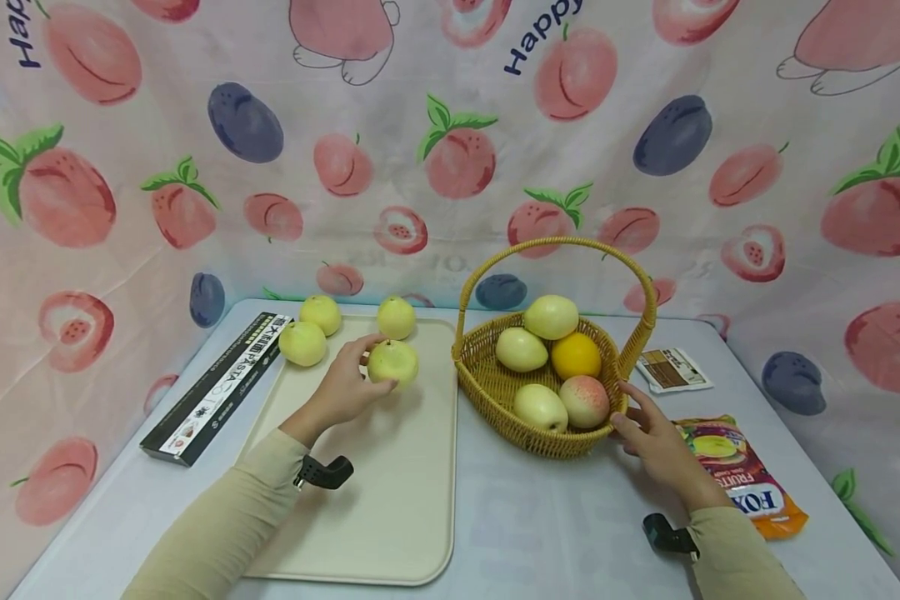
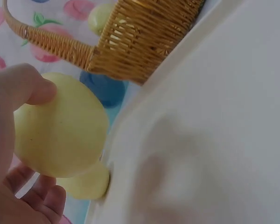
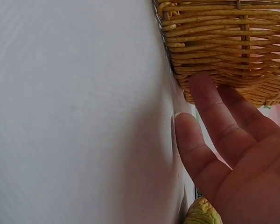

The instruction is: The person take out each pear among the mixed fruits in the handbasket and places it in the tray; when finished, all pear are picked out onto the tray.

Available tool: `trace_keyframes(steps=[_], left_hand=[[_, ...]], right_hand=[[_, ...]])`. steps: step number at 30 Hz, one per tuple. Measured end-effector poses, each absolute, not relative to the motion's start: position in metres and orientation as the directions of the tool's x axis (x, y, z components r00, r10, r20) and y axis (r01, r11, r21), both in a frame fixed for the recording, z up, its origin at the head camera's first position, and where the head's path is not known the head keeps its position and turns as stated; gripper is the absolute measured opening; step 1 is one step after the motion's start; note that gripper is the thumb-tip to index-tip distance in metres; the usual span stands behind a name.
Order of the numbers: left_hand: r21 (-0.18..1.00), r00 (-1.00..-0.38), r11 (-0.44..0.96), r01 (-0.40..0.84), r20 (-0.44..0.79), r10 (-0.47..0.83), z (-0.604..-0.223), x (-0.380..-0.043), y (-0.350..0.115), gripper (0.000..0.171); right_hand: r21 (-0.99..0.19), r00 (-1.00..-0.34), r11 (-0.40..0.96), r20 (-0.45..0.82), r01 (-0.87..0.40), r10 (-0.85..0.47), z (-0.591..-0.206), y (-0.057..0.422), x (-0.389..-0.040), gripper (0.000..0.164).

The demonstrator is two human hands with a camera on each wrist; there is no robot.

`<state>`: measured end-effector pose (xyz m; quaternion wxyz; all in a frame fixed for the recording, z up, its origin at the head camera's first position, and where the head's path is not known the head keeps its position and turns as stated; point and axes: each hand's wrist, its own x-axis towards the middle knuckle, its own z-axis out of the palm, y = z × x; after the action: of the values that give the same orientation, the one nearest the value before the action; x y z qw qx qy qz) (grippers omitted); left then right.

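My left hand (image 1: pixel 345 385) holds a yellow-green apple (image 1: pixel 393 365) above the beige tray (image 1: pixel 390 500), with the thumb pressed on one side and fingertips at the other. In the left wrist view the apple (image 2: pixel 65 128) hides part of another one behind it. Three similar apples, among them one at the back (image 1: pixel 396 317), sit around the tray's far end. To the right stands a wicker basket (image 1: pixel 495 408) with several pale green fruits, an orange (image 1: pixel 576 357) and a peach (image 1: pixel 584 402). The thumb and index finger of my right hand (image 1: pixel 656 442) grip its right end, the other fingers against the weave (image 3: pixel 233 37).
A long black pasta box (image 1: pixel 217 387) lies along the tray's left side. Right of the basket lie a small white-and-brown packet (image 1: pixel 672 370) and a colourful candy bag (image 1: pixel 746 475), partly behind my right hand. A fruit-printed cloth (image 1: pixel 435 242) hangs behind the table.
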<state>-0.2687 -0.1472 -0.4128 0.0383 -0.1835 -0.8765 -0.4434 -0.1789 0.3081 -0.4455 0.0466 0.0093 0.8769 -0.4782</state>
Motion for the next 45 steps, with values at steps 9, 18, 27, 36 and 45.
trace_keyframes(steps=[9,18,27,36,45], left_hand=[[0.777,-0.957,0.561,0.284,0.194,0.215,-0.421,-0.287,-0.156,0.069],[0.792,-0.974,0.572,0.211,0.125,0.187,-0.427,-0.300,-0.159,0.071],[0.807,-0.987,0.578,0.120,0.033,0.159,-0.438,-0.307,-0.161,0.072],[0.817,-0.989,0.568,0.096,0.017,0.144,-0.439,-0.313,-0.159,0.074],[0.807,-0.989,0.582,0.103,0.020,0.148,-0.438,-0.322,-0.155,0.075]], right_hand=[[-0.833,-0.995,0.550,-0.092,0.062,-0.027,-0.444,0.308,-0.179,0.072],[-0.839,-0.995,0.541,-0.098,0.065,-0.033,-0.443,0.308,-0.178,0.073],[-0.837,-0.994,0.544,-0.101,0.061,-0.043,-0.443,0.308,-0.178,0.073],[-0.838,-0.994,0.543,-0.095,0.055,-0.045,-0.443,0.309,-0.179,0.073],[-0.843,-0.994,0.534,-0.101,0.063,-0.042,-0.444,0.309,-0.178,0.071]])
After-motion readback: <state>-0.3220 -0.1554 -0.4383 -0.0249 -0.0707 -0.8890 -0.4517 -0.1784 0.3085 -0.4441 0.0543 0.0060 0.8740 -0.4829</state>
